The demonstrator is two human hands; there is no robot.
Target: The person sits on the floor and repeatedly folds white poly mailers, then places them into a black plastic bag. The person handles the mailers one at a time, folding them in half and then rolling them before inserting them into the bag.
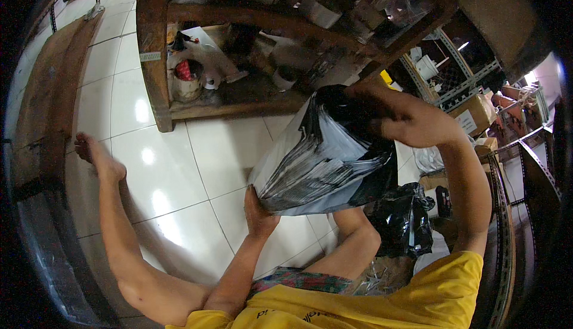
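Observation:
A shiny black plastic bag (334,156), with bright whitish glare over its stretched, wrinkled side, is held up in front of me above the floor. My left hand (261,212) grips its lower left corner, the fingers partly hidden behind the plastic. At the upper right end, my right hand (406,117) is closed on the dark bunched plastic, and some of its fingertips disappear into shadow. What the bag contains, if anything, cannot be seen. Another crumpled black plastic bag (409,224) lies by my right side, touched by neither hand.
Ahead stands a wooden shelf unit (239,109) holding containers and clutter. Metal racks (465,84) and cardboard boxes (474,116) crowd the right. A long wooden piece (54,84) runs along the left. My bare legs spread over the white tiled floor (155,156).

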